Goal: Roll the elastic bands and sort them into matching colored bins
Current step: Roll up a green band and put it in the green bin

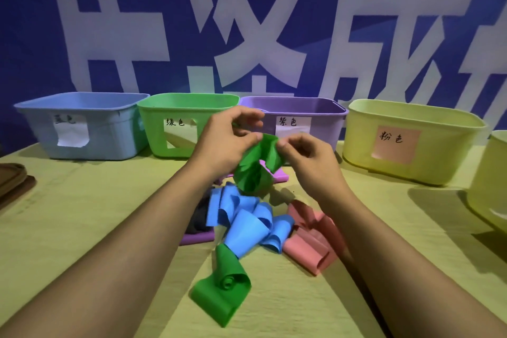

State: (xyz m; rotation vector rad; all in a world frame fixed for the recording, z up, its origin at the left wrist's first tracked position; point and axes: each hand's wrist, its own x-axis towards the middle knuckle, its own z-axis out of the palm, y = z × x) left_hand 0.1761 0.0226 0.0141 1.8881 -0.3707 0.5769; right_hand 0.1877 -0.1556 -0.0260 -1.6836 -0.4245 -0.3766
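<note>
The person holds 1 green band (258, 164) up above the table (82, 228), its top edge pinched between both hands. The left hand (230, 137) grips one corner with thumb and curled fingers; the right hand (304, 156) pinches the other corner just beside it, fingers folded in. Holding the end taut between 2 close pinch points likely serves to start a tight roll, while the loose length hangs below the hands in folds, free of the pile.

Under and nearer than the hands lies the unsorted heap: a blue band (247, 222), a pink band (312, 236) below the right hand, a purple band (197, 237) below the left forearm, and another green band (222, 288), partly coiled, nearest the person.

Beyond the hands stand the bins in a row, so each roll can be dropped forward: the green bin (175, 123) just past the left hand, the blue bin (82, 129) further left, the purple bin (307, 118) behind the right hand, the yellow bin (411, 143) labelled pink to its right.
</note>
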